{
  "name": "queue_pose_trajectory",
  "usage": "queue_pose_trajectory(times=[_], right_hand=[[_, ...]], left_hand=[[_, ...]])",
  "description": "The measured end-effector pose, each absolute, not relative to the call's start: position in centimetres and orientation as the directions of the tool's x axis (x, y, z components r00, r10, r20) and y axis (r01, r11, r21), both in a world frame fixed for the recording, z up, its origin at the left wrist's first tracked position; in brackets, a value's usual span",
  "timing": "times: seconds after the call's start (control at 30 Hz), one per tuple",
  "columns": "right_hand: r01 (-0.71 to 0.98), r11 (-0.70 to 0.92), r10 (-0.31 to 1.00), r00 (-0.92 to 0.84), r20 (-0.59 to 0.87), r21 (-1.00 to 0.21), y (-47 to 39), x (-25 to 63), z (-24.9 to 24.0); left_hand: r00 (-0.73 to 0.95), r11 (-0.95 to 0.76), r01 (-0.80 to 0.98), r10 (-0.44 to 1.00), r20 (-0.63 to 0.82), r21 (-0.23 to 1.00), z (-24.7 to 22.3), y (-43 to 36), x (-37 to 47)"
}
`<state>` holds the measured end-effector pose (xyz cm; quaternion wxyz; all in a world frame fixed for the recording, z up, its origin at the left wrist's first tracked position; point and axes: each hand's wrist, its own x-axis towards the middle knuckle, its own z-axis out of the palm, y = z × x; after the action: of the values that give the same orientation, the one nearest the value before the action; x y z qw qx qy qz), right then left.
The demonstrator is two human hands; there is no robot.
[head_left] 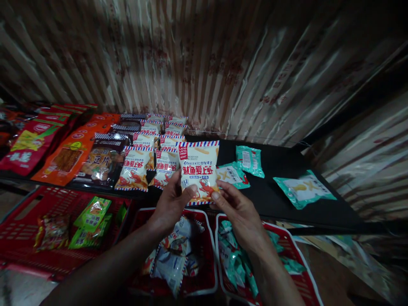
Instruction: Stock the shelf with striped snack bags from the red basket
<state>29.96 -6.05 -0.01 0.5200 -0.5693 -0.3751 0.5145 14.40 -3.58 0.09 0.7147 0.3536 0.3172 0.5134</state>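
Both hands hold one white snack bag (199, 163) with a red-and-blue striped edge and a red prawn picture, upright with its front facing me. My left hand (174, 197) grips its lower left side, thumb across the front. My right hand (236, 206) pinches the lower right corner between thumb and fingers. Just left of it, matching bags (134, 169) stand in two rows on the black shelf (267, 199). Behind my right hand lies a teal bag (234, 174), with another teal bag (250, 160) beyond it and a third teal bag (304, 189) farther right.
Below the shelf, a red basket (214, 255) holds striped bags, and a second basket (307, 272) holds teal bags. The left red basket (19, 246) contains green and red packets. Orange bags (75, 148) and dark bags fill the shelf's left. A pleated curtain (204, 63) hangs behind.
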Motion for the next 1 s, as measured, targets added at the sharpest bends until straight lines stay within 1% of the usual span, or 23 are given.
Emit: queue_pose_trajectory(times=[0.13, 0.27, 0.4, 0.6, 0.7, 1.0], right_hand=[[-0.192, -0.142, 0.945, 0.267, -0.191, -0.971, -5.8, 29.7, -0.2], [-0.202, -0.121, 0.931, 0.316, -0.181, -0.972, -5.9, 29.9, -0.2], [-0.234, -0.137, 0.942, 0.269, -0.200, -0.963, -6.1, 29.7, -0.1], [-0.317, -0.163, 0.943, 0.230, -0.242, -0.934, -6.6, 28.7, 0.5], [-0.333, -0.200, 0.947, 0.174, -0.268, -0.921, -6.9, 28.1, 0.6], [-0.311, -0.177, 0.956, 0.172, -0.239, -0.934, -6.8, 27.7, 0.1]], left_hand=[[0.287, 0.249, -0.529, 0.952, -0.105, 0.811, 0.1, -3.6, 14.2], [0.272, 0.273, -0.525, 0.951, -0.145, 0.806, 0.0, -3.4, 14.0], [0.353, 0.295, -0.544, 0.930, -0.105, 0.785, 0.1, -3.4, 14.0], [0.336, 0.252, -0.556, 0.940, -0.063, 0.792, 0.5, -3.7, 14.1], [0.332, 0.266, -0.560, 0.940, -0.082, 0.785, 0.6, -3.8, 14.1], [0.333, 0.308, -0.546, 0.933, -0.135, 0.779, 0.6, -3.5, 13.9]])
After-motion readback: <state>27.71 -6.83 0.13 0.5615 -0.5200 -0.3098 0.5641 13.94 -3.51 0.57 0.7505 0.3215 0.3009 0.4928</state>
